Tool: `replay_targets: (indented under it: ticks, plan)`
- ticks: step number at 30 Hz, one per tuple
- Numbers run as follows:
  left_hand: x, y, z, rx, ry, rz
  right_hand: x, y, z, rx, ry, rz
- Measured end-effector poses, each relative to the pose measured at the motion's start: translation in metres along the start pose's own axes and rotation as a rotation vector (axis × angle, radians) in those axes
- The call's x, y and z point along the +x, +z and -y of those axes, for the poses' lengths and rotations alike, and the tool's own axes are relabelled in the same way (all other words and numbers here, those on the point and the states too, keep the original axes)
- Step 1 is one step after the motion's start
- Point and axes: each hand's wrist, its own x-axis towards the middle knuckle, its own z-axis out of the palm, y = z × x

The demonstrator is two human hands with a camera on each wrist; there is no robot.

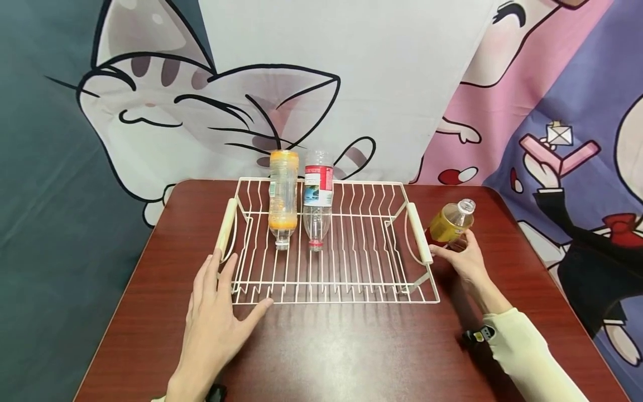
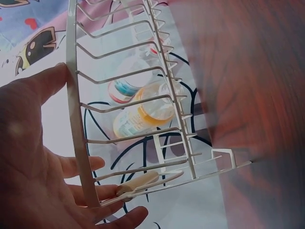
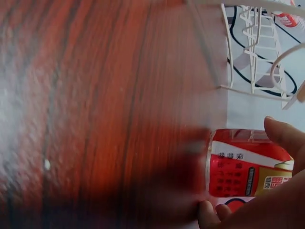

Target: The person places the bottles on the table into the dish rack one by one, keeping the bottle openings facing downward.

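A white wire rack with pale side handles stands on the table. Two clear plastic bottles lie in its left half, necks toward me: an orange-banded bottle and, beside it, a red-labelled bottle. My left hand is at the rack's front left corner, fingers extended near the left handle; the left wrist view shows the thumb against the rack's edge. Right of the rack, my right hand holds a capless bottle with a red and gold label between thumb and fingers. Whether its base touches the table I cannot tell.
The brown wooden table reaches to a cloth backdrop printed with cartoon figures. The rack's right handle is close beside my right hand and its bottle.
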Motion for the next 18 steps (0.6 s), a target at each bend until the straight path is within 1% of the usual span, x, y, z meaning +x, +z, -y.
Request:
replay_targets:
  ticks: [7, 14, 18]
  plan:
    - [-0.0001, -0.0006, 0.0000, 0.009, 0.016, -0.010, 0.0076, -0.0019, -0.0040, 0.051, -0.017, -0.019]
    - [-0.0009, -0.0008, 0.0002, 0.011, 0.016, -0.007, 0.0065, -0.0008, -0.0028, 0.015, -0.027, -0.054]
    - [-0.0011, -0.0012, 0.0003, 0.009, 0.021, -0.005, 0.0023, -0.0017, -0.0029, 0.003, -0.057, -0.080]
